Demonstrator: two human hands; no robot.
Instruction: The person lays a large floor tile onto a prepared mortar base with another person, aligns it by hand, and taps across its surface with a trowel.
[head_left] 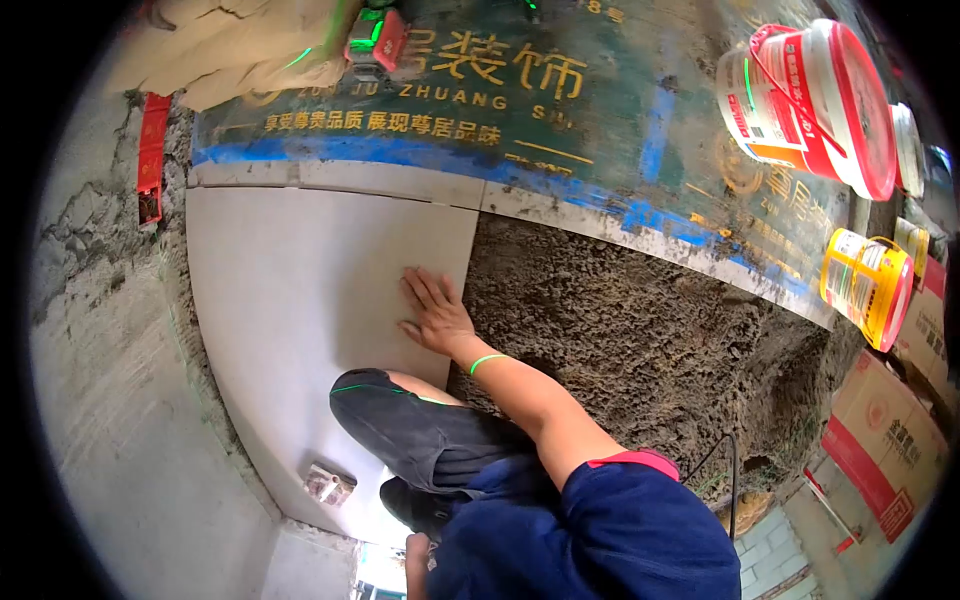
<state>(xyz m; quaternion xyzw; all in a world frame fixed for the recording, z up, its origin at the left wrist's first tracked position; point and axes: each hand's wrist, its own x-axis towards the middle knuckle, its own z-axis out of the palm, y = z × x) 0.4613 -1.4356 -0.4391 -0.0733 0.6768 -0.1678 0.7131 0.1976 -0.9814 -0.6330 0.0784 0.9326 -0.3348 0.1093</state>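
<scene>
My right hand (438, 312) lies flat on a large pale floor tile (270, 260), fingers spread, close to the tile's right edge. Nothing is held in it. A bright green light line crosses the forearm just behind the wrist. Beside the tile is a bed of dark, crumbly mortar (640, 310). Part of my left hand (416, 550) shows at the bottom edge, and its fingers cannot be made out. My bent knee, in dark trousers, is over the tile. A small printed packet (328, 485) rests on the tile lower down.
Green printed protective sheeting (620, 120) with blue tape covers the floor ahead. A red laser level (375, 42) stands at the top. To the right are a white-and-red bucket (800, 105), a yellow bucket (862, 285) and a cardboard box (885, 440). A rough wall (120, 400) borders the left.
</scene>
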